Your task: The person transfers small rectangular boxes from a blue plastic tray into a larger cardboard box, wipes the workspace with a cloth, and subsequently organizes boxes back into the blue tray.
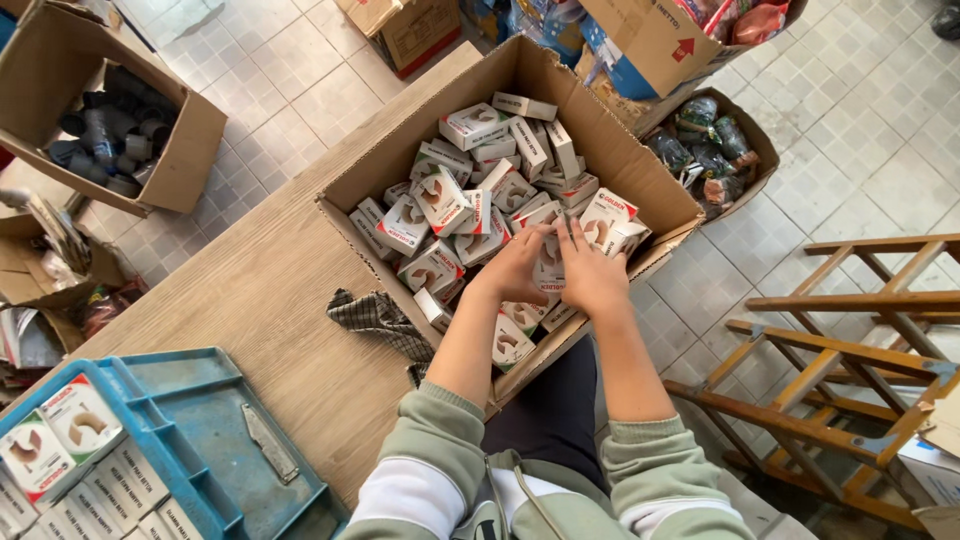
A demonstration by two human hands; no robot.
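The wooden tabletop [270,300] fills the middle left of the frame, running from the lower left up toward the top centre. On its right edge sits a big open cardboard carton [620,160], taking up the centre of the frame and heaped with small white boxes [450,200] with red markings, lying every which way. At the lower left, a blue plastic tray [200,420] holds more of the same little boxes in neat rows, with a flat metal piece [268,443] lying in its bare compartment. A checked cloth [385,320] lies crumpled on the tabletop against the carton's near wall. Both my forearms reach up from the bottom centre into the carton. My left hand [515,270] and my right hand [592,275] sit side by side, just right of centre, closed around one small white box [550,258] between them. My fingers [575,235] are laid together over the top of that box, which rests on the pile near the carton's front right corner.
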